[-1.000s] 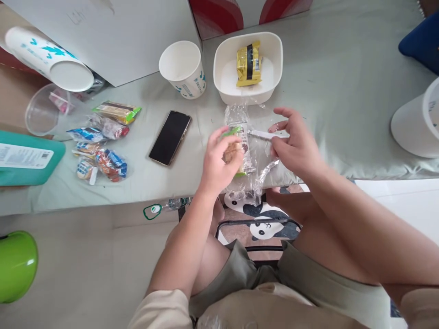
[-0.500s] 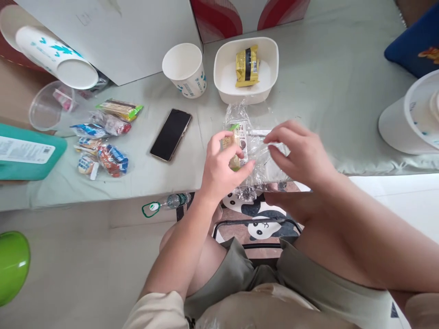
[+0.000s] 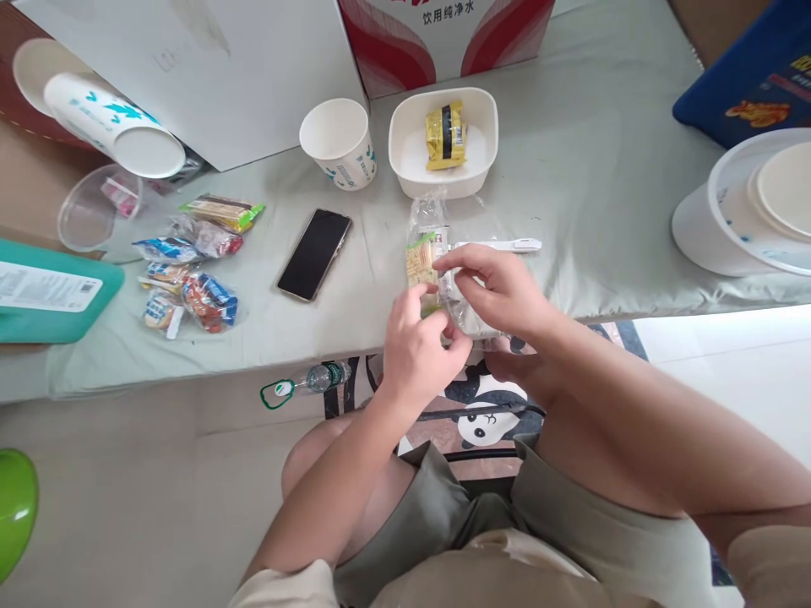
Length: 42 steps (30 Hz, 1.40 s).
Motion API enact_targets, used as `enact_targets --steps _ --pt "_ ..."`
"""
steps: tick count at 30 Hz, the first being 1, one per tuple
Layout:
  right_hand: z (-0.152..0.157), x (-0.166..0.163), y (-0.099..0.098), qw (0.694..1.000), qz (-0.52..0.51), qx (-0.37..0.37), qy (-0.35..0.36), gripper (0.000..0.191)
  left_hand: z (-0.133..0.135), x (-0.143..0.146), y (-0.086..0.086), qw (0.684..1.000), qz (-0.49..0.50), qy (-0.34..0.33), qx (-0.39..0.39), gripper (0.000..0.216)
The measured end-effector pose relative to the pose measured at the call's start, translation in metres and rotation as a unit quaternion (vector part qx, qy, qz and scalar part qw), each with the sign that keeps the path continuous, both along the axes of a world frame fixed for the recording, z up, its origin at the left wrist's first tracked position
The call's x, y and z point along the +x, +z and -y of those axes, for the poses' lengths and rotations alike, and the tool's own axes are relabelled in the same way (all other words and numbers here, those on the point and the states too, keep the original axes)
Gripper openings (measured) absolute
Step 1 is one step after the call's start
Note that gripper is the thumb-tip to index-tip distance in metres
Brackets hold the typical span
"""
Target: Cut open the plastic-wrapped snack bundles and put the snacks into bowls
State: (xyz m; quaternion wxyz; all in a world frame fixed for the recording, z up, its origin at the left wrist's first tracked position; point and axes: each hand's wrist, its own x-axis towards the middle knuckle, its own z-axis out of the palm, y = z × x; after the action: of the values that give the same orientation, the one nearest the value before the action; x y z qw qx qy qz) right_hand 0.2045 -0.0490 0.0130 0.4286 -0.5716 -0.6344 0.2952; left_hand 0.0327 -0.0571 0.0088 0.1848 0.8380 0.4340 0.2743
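Note:
A clear plastic bag [image 3: 427, 207] lies at the front of the cloth-covered surface, with a yellow-and-green snack packet [image 3: 419, 260] and a printed white piece in or under it. My left hand [image 3: 421, 342] is at the bag's near edge, fingers curled and thumb close to them, closed on the film. From the right, my right hand [image 3: 500, 287] reaches over the bag, its index finger and thumb bent together on the plastic beside the packet. Behind the right hand lies a thin white handle [image 3: 523, 246]; its other end is hidden.
Behind stand a white tub [image 3: 402, 173] holding a yellow packet [image 3: 445, 135] and a paper cup [image 3: 342, 143]. A phone [image 3: 315, 255] and several wrapped snacks [image 3: 209, 300] lie left. A white bucket [image 3: 703, 224] stands right. A plastic bottle [image 3: 323, 377] is below the edge.
My right hand has moved left onto the bag beside the packet, uncovering the white handle. My left hand has drawn down toward the near edge. The view has shifted slightly.

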Motion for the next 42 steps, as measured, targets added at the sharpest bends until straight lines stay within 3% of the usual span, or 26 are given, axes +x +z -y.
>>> enact_targets --steps 4,8,11,14,18,20,22,25,27,30,34,35,37,39,40,42 --pt "-0.008 -0.022 -0.006 0.99 -0.077 0.083 0.089 0.039 -0.023 -0.015 0.008 0.97 0.194 0.071 -0.13 0.023" --pt "-0.019 -0.039 -0.013 0.979 -0.134 0.061 0.141 0.052 -0.053 -0.027 0.009 0.943 0.182 0.137 -0.242 0.016" --pt "-0.027 -0.038 -0.019 0.99 -0.107 0.055 0.079 0.051 -0.071 -0.036 0.008 0.931 0.173 0.188 -0.262 0.007" --pt "-0.037 -0.024 -0.027 0.998 -0.033 0.047 -0.03 0.043 -0.088 -0.053 0.01 0.882 0.194 0.225 -0.365 0.008" --pt "-0.049 -0.003 -0.037 0.994 0.044 0.0 -0.097 0.05 -0.11 -0.082 0.015 0.858 0.031 0.247 -0.449 0.014" --pt "-0.051 0.002 -0.04 0.992 0.068 -0.003 -0.109 0.053 -0.117 -0.09 0.015 0.872 -0.025 0.25 -0.419 0.016" --pt "-0.051 0.003 -0.041 0.991 0.089 0.002 -0.103 0.054 -0.121 -0.088 0.014 0.909 0.004 0.244 -0.337 0.021" --pt "-0.048 0.001 -0.038 0.991 0.115 0.004 -0.074 0.054 -0.12 -0.07 0.012 0.955 0.046 0.19 -0.223 0.047" --pt "-0.047 0.0 -0.037 0.99 0.125 0.005 -0.059 0.053 -0.12 -0.055 0.011 0.97 0.023 0.158 -0.183 0.043" --pt "-0.044 0.0 -0.035 0.99 0.132 0.005 -0.052 0.051 -0.128 -0.043 0.005 0.966 0.048 0.181 -0.178 0.012" --pt "-0.035 -0.006 -0.028 0.98 0.18 0.019 -0.084 0.043 -0.141 -0.046 -0.005 0.909 0.153 0.278 -0.271 0.022" --pt "-0.032 -0.01 -0.025 0.975 0.199 0.014 -0.1 0.043 -0.141 -0.047 -0.005 0.909 0.157 0.303 -0.237 0.015" --pt "-0.025 -0.019 -0.019 0.967 0.222 -0.021 -0.119 0.049 -0.135 -0.048 -0.001 0.927 0.152 0.332 -0.086 0.004" --pt "-0.019 -0.027 -0.014 0.967 0.221 -0.071 -0.108 0.062 -0.121 -0.046 0.006 0.943 0.144 0.294 0.053 0.011" --pt "-0.017 -0.031 -0.013 0.966 0.218 -0.091 -0.101 0.069 -0.114 -0.045 0.01 0.96 0.132 0.238 0.066 0.009" --pt "-0.016 -0.037 -0.012 0.965 0.214 -0.113 -0.098 0.078 -0.103 -0.044 0.016 0.995 0.069 0.063 -0.022 0.003"
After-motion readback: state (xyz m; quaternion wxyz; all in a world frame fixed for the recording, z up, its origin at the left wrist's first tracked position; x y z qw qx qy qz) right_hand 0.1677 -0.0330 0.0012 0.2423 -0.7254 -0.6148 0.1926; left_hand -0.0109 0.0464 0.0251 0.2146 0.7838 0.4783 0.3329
